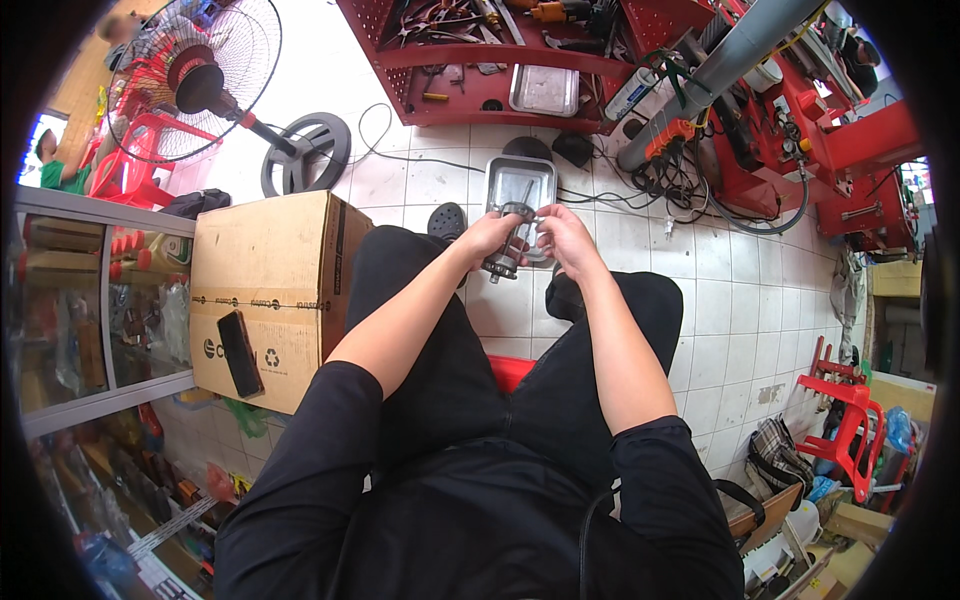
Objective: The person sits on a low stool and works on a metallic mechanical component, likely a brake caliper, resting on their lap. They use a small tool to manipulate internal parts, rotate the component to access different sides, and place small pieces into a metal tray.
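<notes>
My left hand (pixel 482 238) is wrapped round a dark metal machine part (pixel 502 265) with flange-like ends and a short shaft tip at its lower end. It is held tilted between my knees, above the near part of a metal tray (pixel 491 186) on the floor. Close by its upper right side, my right hand (pixel 567 242) has thumb and fingers pinched together. What lies in that pinch is too small to make out. A thin rod-like piece (pixel 527 190) shows over the tray, just beyond the part's upper end.
A cardboard box (pixel 265 270) with a phone (pixel 240 352) on it stands at my left, beside a glass cabinet (pixel 150 310). Ahead is a red tool cart (pixel 420 85). A standing fan (pixel 200 88), cables (pixel 655 185) and red machinery (pixel 800 150) surround the tiled floor.
</notes>
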Demonstrator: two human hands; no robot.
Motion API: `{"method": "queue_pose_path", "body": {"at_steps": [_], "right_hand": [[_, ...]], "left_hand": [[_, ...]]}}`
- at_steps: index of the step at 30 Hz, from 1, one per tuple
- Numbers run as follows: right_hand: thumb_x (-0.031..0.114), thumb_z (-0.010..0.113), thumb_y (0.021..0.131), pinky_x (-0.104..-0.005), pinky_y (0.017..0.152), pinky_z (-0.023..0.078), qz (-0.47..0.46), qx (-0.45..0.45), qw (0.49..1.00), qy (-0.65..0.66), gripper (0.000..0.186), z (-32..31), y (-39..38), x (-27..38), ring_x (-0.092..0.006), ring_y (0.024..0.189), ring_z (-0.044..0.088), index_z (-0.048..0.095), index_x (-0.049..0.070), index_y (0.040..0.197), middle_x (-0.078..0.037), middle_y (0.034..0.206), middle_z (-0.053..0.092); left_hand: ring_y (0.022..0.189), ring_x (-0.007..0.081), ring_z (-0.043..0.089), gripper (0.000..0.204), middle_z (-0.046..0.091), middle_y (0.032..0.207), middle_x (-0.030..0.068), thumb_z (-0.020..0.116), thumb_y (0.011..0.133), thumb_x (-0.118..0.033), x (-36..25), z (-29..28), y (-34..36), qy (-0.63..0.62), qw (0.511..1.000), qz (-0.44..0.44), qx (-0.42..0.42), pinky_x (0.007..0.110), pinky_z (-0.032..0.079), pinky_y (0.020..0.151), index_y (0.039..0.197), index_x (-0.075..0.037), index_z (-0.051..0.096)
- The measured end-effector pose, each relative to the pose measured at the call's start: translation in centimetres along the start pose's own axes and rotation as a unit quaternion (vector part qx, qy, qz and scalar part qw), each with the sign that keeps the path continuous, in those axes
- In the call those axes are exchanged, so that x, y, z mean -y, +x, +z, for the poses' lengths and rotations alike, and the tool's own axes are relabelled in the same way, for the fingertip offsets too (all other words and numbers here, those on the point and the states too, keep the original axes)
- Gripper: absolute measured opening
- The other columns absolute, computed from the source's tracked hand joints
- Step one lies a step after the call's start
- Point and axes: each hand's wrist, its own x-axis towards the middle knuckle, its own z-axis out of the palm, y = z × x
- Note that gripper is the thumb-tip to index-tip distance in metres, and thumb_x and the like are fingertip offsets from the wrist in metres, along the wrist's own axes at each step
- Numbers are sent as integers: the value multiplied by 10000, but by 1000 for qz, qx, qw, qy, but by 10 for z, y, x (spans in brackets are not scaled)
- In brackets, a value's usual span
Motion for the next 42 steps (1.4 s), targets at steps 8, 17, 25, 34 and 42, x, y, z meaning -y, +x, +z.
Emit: {"method": "queue_pose_path", "body": {"at_steps": [8,17,25,34,42], "right_hand": [[212,517,841,-252,557,402,15,-1,1000,1,259,-4,2,-2,-115,641,536,525,70,1058,-40,841,561],[218,537,860,-244,536,401,14,-26,999,29,254,5,-4,6,-112,645,554,510,68,1063,-40,853,575],[293,560,889,-244,554,399,-23,-11,999,39,276,-1,0,-2,-114,661,567,507,83,1059,-36,846,582],[252,569,882,-252,562,403,19,5,1000,1,267,-6,7,-7,-129,701,573,495,79,1072,-56,895,577],[185,556,857,-252,567,405,-4,-3,997,83,279,-1,-1,0,-126,724,566,483,76,1104,-54,883,565]], "left_hand": [[633,235,649,392,591,809,136,457,903,-272,0,0,1,-17,1000,-2,5,322,532,524,1197,-12,464],[615,235,646,372,589,813,138,487,894,-272,1,-3,0,-12,1000,6,20,316,528,510,1158,-11,487],[637,225,650,368,591,804,128,473,899,-271,-1,1,-3,5,1000,5,22,312,528,515,1160,-13,496],[634,231,651,386,588,828,138,489,893,-281,-3,2,-5,6,1000,-4,20,315,528,513,1168,-10,485],[634,230,648,389,591,826,142,498,889,-290,-2,1,-4,-1,1000,8,10,317,529,518,1156,-7,492]]}}
